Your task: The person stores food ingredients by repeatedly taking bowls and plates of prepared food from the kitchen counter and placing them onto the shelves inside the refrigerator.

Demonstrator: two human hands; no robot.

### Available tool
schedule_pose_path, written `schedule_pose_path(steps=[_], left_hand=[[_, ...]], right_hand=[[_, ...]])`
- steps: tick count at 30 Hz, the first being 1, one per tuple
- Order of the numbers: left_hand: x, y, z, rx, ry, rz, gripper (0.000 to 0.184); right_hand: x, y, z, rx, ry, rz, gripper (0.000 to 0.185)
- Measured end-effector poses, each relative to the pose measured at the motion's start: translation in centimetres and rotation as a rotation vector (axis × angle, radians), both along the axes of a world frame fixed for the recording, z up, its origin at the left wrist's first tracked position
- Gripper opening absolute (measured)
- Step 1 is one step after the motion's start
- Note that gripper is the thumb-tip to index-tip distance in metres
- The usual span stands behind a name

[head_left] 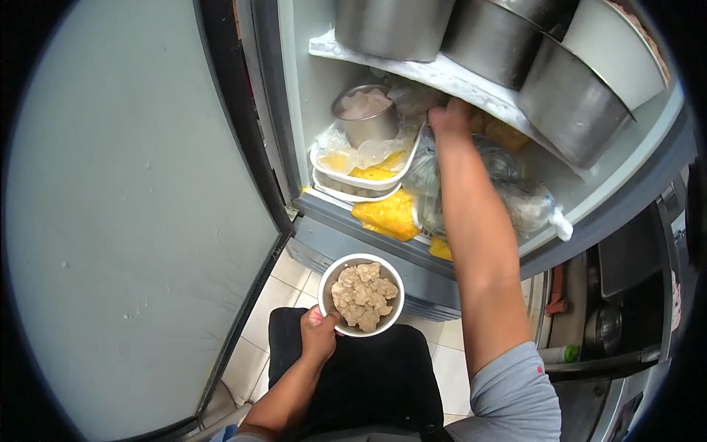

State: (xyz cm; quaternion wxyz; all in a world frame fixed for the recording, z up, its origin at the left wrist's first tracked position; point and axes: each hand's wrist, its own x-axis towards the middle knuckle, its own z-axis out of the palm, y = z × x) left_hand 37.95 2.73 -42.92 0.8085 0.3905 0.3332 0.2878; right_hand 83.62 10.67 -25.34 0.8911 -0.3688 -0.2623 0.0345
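Observation:
My left hand (319,333) grips the rim of a round white bowl (325,289), held low in front of my legs. Lumpy beige pieces of food (364,296) fill the bowl. Deep in the open freezer, my right hand (451,116) reaches just under the frosted upper shelf (420,71). Its fingers are mostly hidden behind the shelf edge and bags, so whatever they touch cannot be made out. Left of that hand stands a metal pot (366,129) with pale frozen contents. Knotted plastic bags (434,177) lie beneath my right forearm.
White trays (324,171) with yellow bagged food are stacked at the lower left, beside a yellow bag (387,215). Several large metal pots (394,29) and a white tub (615,55) crowd the upper shelf. The freezer door (140,221) stands open at left; a dark rack (626,272) is at right.

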Motion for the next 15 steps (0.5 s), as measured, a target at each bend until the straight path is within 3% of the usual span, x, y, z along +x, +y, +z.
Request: schedule_pose_path(steps=[1,3,5,7,11,15], left_hand=[[-0.2,0.3,-1.6,0.001,-0.026,-0.035,0.010],[-0.2,0.7,-1.6,0.039,0.029,-0.068,0.011],[-0.1,1.1,-1.7,0.063,0.017,-0.067,0.011],[0.5,1.1,-2.1,0.065,-0.060,-0.038,0.012],[0.0,1.6,-1.5,0.085,0.019,-0.088,0.012],[-0.3,1.8,-1.0,0.067,0.053,-0.133,0.011]], right_hand=[[3.1,0.9,-2.3,-0.223,-0.227,-0.197,0.050],[5.8,1.6,-4.5,-0.431,-0.424,-0.418,0.052],[1.0,0.6,-1.2,-0.253,-0.192,-0.219,0.051],[-2.9,-0.3,2.3,0.031,0.279,0.110,0.050],[-9.1,-2.6,5.8,0.182,0.329,0.068,0.049],[-6.6,-2.1,5.0,0.191,0.429,-0.051,0.048]])
